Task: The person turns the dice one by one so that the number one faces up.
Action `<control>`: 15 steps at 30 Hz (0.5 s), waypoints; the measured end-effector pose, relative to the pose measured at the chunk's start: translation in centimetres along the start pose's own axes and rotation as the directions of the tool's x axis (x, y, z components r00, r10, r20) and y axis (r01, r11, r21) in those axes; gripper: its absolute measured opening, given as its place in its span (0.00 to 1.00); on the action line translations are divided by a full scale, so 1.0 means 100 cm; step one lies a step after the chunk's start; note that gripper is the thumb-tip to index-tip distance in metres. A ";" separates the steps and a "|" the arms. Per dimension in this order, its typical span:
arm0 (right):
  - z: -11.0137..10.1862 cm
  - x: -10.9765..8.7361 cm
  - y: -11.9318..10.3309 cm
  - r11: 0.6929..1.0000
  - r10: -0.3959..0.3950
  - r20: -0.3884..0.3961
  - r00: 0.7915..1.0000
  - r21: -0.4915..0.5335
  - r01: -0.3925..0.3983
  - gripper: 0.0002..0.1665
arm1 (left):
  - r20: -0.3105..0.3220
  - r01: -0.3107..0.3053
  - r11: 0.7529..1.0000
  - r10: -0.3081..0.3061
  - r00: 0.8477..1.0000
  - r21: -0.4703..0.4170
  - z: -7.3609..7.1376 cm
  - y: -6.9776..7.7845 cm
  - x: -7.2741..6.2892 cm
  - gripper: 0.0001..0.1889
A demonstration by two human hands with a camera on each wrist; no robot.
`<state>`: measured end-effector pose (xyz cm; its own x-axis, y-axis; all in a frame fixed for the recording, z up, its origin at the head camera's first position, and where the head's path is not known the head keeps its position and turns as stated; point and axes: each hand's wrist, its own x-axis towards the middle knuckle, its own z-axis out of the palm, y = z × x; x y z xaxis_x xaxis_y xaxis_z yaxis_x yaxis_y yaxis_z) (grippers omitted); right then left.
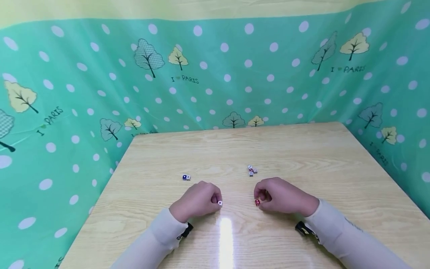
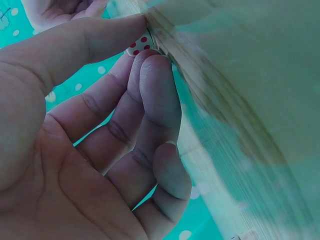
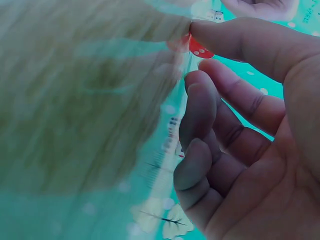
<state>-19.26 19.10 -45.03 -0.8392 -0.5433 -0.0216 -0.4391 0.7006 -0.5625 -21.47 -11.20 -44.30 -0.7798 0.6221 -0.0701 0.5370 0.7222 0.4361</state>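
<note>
In the head view my left hand (image 1: 200, 200) pinches a white die (image 1: 220, 203) between thumb and fingers, low over the table. The left wrist view shows red pips on this white die (image 2: 142, 46), with the thumb above it and the fingertips below. Across from it, my right hand (image 1: 283, 196) has thumb and index finger about a red die (image 1: 257, 202) at the tabletop. White pips mark the red die (image 3: 201, 48) in the right wrist view, where its reflection meets it on the surface. My other right fingers are curled loosely.
On the wooden table (image 1: 161, 149), a blue die (image 1: 184, 177) and a white die (image 1: 188, 178) sit side by side beyond my left hand. Beyond my right hand lies a small cluster of white dice (image 1: 251, 174) with a red one among them. A green dotted cloth (image 1: 231, 86) surrounds the table.
</note>
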 end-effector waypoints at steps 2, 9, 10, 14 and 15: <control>-0.001 -0.001 -0.002 0.999 -0.002 -0.018 1.000 -0.048 0.001 0.10 | 0.001 -0.002 1.000 0.002 1.000 -0.001 0.000 0.000 0.001 0.07; 0.000 -0.005 -0.012 0.976 -0.059 -0.066 0.996 -0.215 0.044 0.10 | -0.016 -0.012 1.000 0.012 1.000 0.021 0.001 0.004 -0.001 0.08; 0.000 -0.005 -0.014 0.972 -0.065 -0.069 0.995 -0.232 0.048 0.10 | -0.019 -0.015 1.000 0.016 1.000 0.023 0.001 0.004 -0.001 0.08; 0.001 -0.007 -0.020 0.955 -0.088 -0.072 0.993 -0.288 0.064 0.11 | -0.012 -0.021 1.000 0.021 1.000 0.018 0.003 0.007 0.000 0.08; 0.002 -0.007 -0.021 0.952 -0.095 -0.072 0.993 -0.299 0.069 0.11 | -0.010 -0.025 1.000 0.025 1.000 0.018 0.003 0.007 0.000 0.08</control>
<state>-17.70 17.89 -43.97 -0.8146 -0.5728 0.0910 -0.5720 0.7673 -0.2899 -20.96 -10.61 -44.29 -0.7691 0.6371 -0.0503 0.5619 0.7116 0.4217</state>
